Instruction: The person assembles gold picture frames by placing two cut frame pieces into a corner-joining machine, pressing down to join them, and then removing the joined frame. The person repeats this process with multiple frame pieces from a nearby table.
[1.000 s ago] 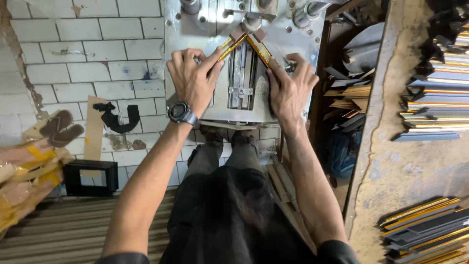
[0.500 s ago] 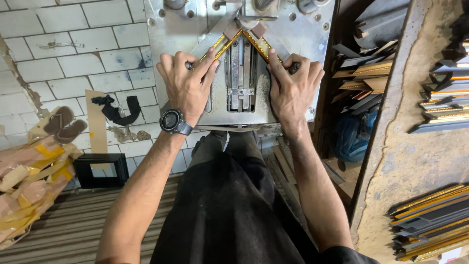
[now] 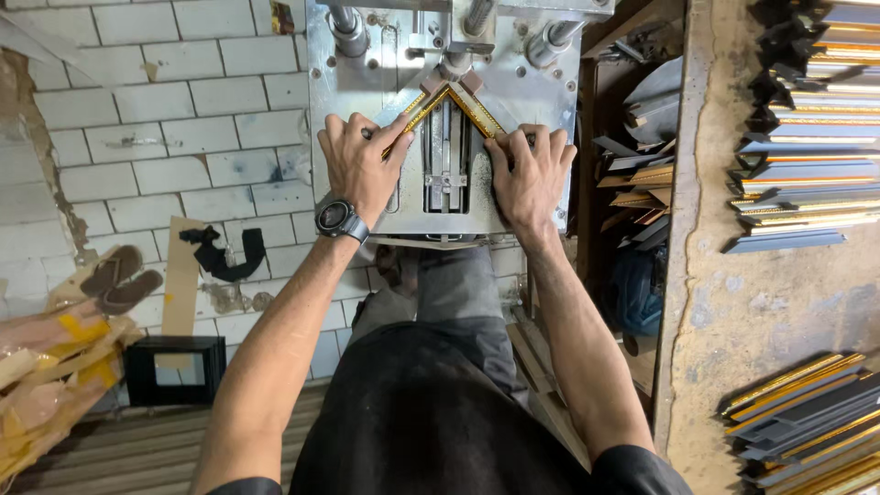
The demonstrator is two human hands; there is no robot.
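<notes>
While two gold-edged brown moulding strips [image 3: 446, 108] are kept mitred into a peak on the grey steel joining machine table [image 3: 541, 101], each is pressed flat from above. The left hand [image 3: 359, 165] is spread over the left strip with fingers extended, not curled round it; the right hand [image 3: 532, 174] is laid likewise on the right strip, fingertips [image 3: 500, 147] touching its edge. Stiff, light, narrow pieces are judged here, with a finish likely to mark, so pressure is best applied on the flat backs near the joint. A black wristwatch [image 3: 337, 218] is worn on the left wrist. Stacked moulding lengths [image 3: 797, 156] are seen on the bench alongside.
</notes>
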